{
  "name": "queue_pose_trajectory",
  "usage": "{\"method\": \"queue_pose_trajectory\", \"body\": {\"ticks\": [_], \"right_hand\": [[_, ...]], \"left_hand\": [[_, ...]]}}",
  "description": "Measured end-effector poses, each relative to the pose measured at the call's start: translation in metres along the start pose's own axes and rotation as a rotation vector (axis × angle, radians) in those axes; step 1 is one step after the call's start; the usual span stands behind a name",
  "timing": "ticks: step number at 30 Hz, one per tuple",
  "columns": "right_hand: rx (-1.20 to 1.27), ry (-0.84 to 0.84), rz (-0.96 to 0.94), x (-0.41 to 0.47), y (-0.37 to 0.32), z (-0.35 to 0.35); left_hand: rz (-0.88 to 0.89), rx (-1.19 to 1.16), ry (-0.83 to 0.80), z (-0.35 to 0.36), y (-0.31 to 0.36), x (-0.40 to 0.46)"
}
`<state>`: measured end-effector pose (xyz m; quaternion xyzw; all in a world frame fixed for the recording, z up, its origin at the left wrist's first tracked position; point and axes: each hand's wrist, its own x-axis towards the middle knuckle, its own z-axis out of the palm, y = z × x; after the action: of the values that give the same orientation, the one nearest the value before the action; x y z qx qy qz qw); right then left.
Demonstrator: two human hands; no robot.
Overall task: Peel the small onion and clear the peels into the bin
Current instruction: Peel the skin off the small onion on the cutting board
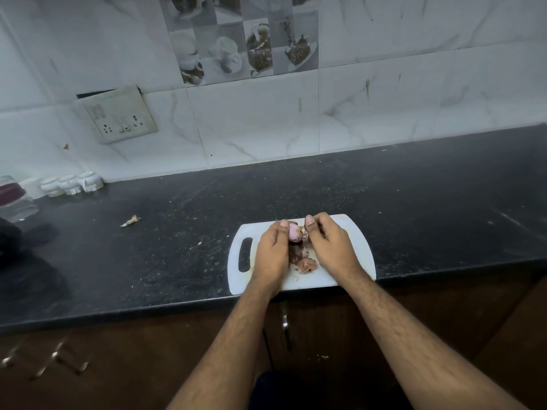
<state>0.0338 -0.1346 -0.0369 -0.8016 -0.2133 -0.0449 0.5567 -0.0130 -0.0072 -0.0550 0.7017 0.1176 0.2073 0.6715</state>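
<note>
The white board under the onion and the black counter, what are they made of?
The cutting board looks like plastic: plain smooth white, thin, with rounded corners and a moulded handle slot. The counter looks like polished stone, perhaps granite: black with pale speckles and a slight sheen. I cannot be sure from looks alone.

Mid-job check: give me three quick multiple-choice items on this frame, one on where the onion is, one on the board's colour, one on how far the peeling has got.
1. Where is the small onion?
A. between both hands above the cutting board
B. on the bare counter
C. by the wall socket

2. What colour is the cutting board?
A. green
B. white
C. black

3. How does the peeling stand?
A. untouched
B. peels already binned
C. under way, peels lying on the board

Answers:
1 A: the left hand and right hand both grip it over the board.
2 B: it shows white against the dark counter.
3 C: pale pink flesh shows, with brown skins below.
</note>
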Motion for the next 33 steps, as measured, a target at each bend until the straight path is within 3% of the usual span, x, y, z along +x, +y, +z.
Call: {"method": "queue_pose_trajectory", "body": {"ticks": [5, 12, 33], "right_hand": [[0.146, -0.135, -0.046, -0.006, -0.004, -0.002], [0.191, -0.016, -0.052, -0.006, 0.002, -0.005], [0.258, -0.065, 0.045, -0.006, 0.002, -0.007]], "left_hand": [[0.013, 0.003, 0.054, -0.001, 0.001, 0.001], [0.033, -0.095, -0.056, -0.001, 0.010, -0.004], [0.054, -0.108, -0.080, -0.001, 0.018, -0.009]]}}
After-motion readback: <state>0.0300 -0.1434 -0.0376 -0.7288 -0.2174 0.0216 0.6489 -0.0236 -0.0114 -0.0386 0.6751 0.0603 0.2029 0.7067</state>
